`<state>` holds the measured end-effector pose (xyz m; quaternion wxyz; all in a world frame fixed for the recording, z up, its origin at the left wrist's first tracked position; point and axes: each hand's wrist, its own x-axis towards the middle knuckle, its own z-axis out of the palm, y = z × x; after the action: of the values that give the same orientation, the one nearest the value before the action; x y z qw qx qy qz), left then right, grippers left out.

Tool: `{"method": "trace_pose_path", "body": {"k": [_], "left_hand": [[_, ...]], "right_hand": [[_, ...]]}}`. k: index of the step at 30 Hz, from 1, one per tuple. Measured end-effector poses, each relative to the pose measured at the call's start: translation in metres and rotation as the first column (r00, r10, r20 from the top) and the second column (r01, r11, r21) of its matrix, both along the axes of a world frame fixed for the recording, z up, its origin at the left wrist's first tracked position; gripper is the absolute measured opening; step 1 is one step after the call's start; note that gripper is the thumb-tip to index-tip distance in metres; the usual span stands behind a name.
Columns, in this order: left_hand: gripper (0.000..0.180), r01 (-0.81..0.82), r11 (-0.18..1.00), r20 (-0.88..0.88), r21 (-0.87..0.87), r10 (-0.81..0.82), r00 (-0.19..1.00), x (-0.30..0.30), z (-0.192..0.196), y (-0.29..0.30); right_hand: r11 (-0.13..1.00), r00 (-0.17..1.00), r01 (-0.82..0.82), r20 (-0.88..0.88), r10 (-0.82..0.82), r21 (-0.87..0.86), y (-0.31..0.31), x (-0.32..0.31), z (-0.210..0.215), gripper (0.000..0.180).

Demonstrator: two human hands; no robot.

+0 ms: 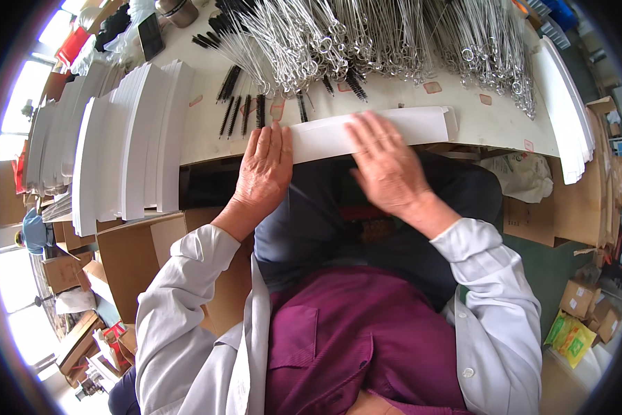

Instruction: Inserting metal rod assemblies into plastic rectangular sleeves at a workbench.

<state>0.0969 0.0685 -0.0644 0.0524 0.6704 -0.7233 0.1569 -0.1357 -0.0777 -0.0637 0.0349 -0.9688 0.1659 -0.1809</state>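
Observation:
A long white flat paper sleeve (pixel 421 124) lies along the near edge of the white table (pixel 207 131). My left hand (pixel 264 173) presses flat on its left end, fingers together. My right hand (pixel 387 166) lies flat over its middle, fingers spread across the paper. Neither hand grips anything. Just beyond the sleeve lie several black-bristled wire brushes (pixel 245 111), and a big heap of the same brushes with wire loop handles (pixel 366 34) covers the far part of the table.
Tall stacks of white flat sleeves (pixel 134 138) stand at the left, another stack (pixel 567 111) at the right edge. Cardboard boxes (pixel 138 263) sit beside my left knee, more boxes (pixel 580 297) and a yellow packet (pixel 570 339) on the floor at right.

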Motion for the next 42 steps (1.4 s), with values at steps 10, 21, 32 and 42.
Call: {"method": "trace_pose_path", "body": {"k": [10,21,32,42], "left_hand": [[0.060,0.010,1.000,0.069,-0.013,-0.010,0.998,0.000,-0.003,0.000],[0.058,0.029,0.998,0.083,-0.055,-0.025,0.996,0.001,-0.007,-0.002],[0.054,0.021,0.999,-0.069,-0.035,-0.023,0.997,-0.003,0.041,0.040],[0.068,0.244,0.860,-0.689,0.448,0.159,0.707,-0.039,0.081,0.036]], "right_hand": [[0.995,0.999,-0.043,0.018,0.045,-0.085,0.006,0.024,-0.011,0.053],[0.950,0.954,0.289,-0.043,-0.296,-0.120,-0.072,-0.077,-0.010,0.086],[0.989,0.981,0.147,0.130,-0.144,-0.015,-0.043,-0.103,0.034,0.061],[0.959,0.974,-0.188,0.169,0.154,0.210,0.010,-0.060,0.045,0.032]]}}
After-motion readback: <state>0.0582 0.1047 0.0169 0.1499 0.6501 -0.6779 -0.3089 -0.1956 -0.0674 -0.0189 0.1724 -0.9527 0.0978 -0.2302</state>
